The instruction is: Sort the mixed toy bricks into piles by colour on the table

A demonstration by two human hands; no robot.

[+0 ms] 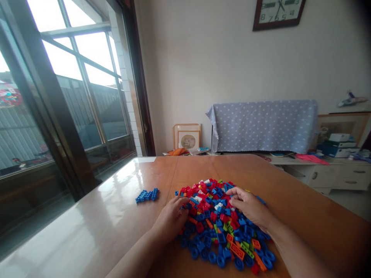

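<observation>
A large heap of mixed toy building bricks (220,220), in blue, red, orange, green and white, lies on the wooden table. My left hand (173,217) rests against the heap's left side, its fingers curled around a spot where dark blue pieces show; what it holds is partly hidden. On the far right side of the heap, my right hand (246,204) reaches in with thumb and forefinger slightly apart, touching the bricks. Apart from the heap, to the left, sits a small group of blue bricks (147,195) in a row.
The brown table (197,166) stretches away from me, its left side shiny with window light. Beyond it stand a cloth-covered object (263,127), framed pictures (188,139) and a white cabinet (333,177). Glass doors (87,88) run along the left.
</observation>
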